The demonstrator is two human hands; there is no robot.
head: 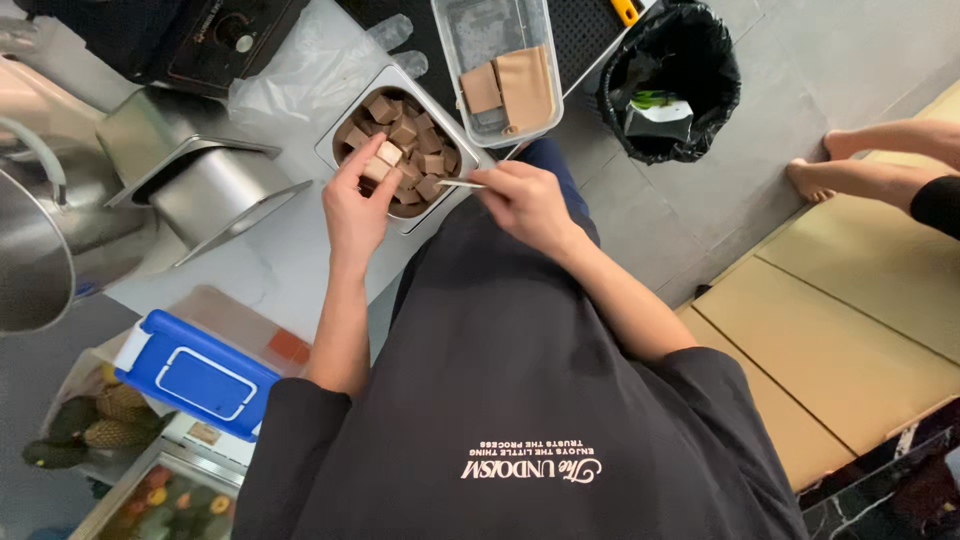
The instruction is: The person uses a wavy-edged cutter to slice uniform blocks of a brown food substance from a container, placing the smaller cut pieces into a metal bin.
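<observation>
Grey counter (290, 235) carries a steel pan (437, 205) of brown cubes, where the left hand (355, 205) pinches one cube (378, 168) at the pan's 8 o'clock, while the right hand (525, 200), fingers closed on a thin skewer (460, 184), points it toward 9 o'clock at that cube.

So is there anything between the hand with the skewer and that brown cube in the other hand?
Nothing visible. The right hand points a thin skewer toward the brown cube pinched in the left hand, above the steel pan of cubes.

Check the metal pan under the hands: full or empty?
Nearly full: the metal pan holds brown cubes heaped close to its rim.
</observation>
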